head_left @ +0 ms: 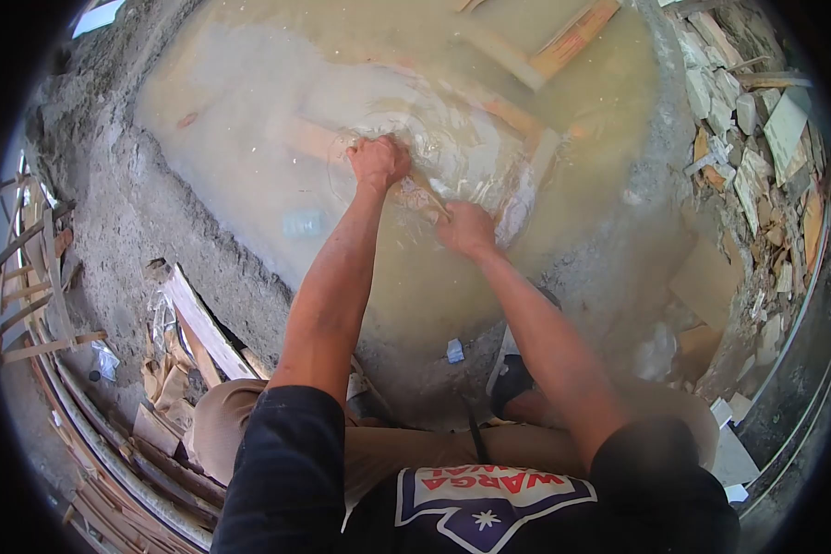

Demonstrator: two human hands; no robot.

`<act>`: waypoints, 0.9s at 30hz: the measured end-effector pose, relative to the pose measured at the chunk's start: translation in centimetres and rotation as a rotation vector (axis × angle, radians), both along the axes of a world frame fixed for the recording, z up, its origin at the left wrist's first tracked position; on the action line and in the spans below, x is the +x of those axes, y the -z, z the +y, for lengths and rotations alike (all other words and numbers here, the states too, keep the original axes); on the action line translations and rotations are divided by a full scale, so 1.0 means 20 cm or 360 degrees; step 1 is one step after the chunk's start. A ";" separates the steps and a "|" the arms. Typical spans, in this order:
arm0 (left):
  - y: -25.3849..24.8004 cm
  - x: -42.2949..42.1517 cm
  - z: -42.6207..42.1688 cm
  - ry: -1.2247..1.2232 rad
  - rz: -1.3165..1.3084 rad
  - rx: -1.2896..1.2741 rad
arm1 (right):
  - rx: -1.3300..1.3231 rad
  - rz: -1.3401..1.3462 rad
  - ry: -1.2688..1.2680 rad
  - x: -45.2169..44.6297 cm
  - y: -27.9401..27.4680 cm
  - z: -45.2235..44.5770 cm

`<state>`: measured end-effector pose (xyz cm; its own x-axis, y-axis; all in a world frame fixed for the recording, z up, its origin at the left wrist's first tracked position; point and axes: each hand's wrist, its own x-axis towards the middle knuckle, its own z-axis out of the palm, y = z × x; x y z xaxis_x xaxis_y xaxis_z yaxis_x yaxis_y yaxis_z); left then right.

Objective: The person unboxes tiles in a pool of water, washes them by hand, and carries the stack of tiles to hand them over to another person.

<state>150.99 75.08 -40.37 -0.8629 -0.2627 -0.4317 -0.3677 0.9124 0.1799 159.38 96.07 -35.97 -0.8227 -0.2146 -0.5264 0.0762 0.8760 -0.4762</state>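
Murky brown water fills a shallow pit [222, 242] in front of me. At the water's surface my left hand [379, 162] is closed, its fingers partly hidden, with ripples around it. My right hand [466, 229], lower and to the right, is wrapped round the near end of a wet, pale brown, long piece [420, 196]. This piece runs from the right hand up toward the left; its kind is unclear, and whether the left hand grips it too I cannot tell. Just right of my right hand, a whitish, rough-edged piece [519, 205] lies partly under water.
Wooden boards [577, 39] lie in the water at the upper right. A pale blue object [303, 222] floats left of my forearm. Broken rubble and wood scraps [757, 175] line the right bank. Planks [203, 323] lie at the left near my knee.
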 end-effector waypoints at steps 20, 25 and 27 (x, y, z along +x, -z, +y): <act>0.01 0.21 0.06 -0.0941 0.0287 0.1238 | -0.0655 0.0061 0.0689 -0.20 0.19 -0.24; 0.06 0.27 0.10 -0.0890 0.0350 0.1203 | -0.0137 0.0409 -0.0010 -0.23 0.15 -0.17; 0.08 0.30 0.12 -0.0855 0.0415 0.1095 | 0.0055 0.0552 -0.0008 -0.20 0.14 -0.09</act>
<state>157.02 77.51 -41.98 -0.7910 -0.4142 -0.4503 -0.5837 0.2903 0.7583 155.30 94.31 -38.77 -0.9528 -0.2061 -0.2228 -0.0893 0.8920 -0.4432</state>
